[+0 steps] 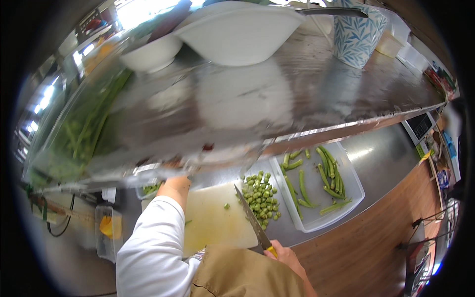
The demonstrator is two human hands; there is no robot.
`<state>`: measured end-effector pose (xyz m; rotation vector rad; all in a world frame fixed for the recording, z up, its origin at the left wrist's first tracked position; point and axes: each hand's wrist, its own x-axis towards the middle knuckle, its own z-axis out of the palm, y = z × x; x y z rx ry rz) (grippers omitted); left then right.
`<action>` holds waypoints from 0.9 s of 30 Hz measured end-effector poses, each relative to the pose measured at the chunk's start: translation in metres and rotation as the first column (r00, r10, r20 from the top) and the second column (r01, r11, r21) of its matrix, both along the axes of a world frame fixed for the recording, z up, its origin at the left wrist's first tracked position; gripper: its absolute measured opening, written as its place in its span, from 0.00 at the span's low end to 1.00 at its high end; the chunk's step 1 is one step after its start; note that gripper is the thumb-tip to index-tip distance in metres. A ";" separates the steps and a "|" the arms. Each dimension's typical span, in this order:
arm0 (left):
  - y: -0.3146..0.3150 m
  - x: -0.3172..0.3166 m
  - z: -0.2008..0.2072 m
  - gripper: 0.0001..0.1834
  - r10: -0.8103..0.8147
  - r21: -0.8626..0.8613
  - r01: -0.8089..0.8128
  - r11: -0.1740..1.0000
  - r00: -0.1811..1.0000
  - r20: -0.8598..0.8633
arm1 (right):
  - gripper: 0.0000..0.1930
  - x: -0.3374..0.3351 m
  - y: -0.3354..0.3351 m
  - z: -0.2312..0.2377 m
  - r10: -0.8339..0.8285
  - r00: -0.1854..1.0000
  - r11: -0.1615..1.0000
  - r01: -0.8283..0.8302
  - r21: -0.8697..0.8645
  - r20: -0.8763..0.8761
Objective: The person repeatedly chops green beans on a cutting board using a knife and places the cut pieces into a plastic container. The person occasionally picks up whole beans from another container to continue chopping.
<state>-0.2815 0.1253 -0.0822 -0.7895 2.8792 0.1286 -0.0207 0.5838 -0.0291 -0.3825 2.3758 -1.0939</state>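
My right hand (286,256) is closed round the yellow handle of a long kitchen knife (256,225). The blade points away from me over the right part of a pale cutting board (217,213). Along the blade's right side lies a heap of chopped green pieces (262,198), seemingly okra, and one loose piece (226,206) sits on the board. My left hand (176,185) reaches forward at the board's far left, its fingers hidden by the shelf edge. Near it is a small container of green pieces (151,189). On the right, a clear plastic tub (309,225) holds whole green pods (330,171).
A metal shelf (307,94) crosses above the counter, carrying white bowls (240,34), a leaf-patterned cup (357,37) and bagged green stalks (84,128). At left stands a clear bin (105,242) with something yellow inside. Wooden flooring (366,227) lies right of the counter.
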 end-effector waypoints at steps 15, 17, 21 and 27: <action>0.008 -0.003 -0.028 0.17 0.173 -0.068 -0.175 0.982 0.984 -0.040 | 0.19 -0.003 -0.001 0.002 -0.103 0.992 0.994 0.104 -0.020 0.068; 0.011 -0.006 -0.025 0.17 0.157 -0.071 -0.160 0.984 0.986 -0.056 | 0.18 -0.004 -0.001 0.001 -0.067 0.997 0.998 0.067 -0.006 0.030; 0.011 -0.021 -0.025 0.17 0.124 -0.070 -0.132 0.989 0.986 -0.111 | 0.17 0.001 0.003 0.002 -0.019 0.999 0.996 0.022 -0.089 0.037; 0.007 -0.027 -0.041 0.17 0.201 0.012 -0.202 0.979 0.962 -0.183 | 0.16 0.017 0.019 0.005 -0.074 0.997 0.993 0.075 -0.093 0.019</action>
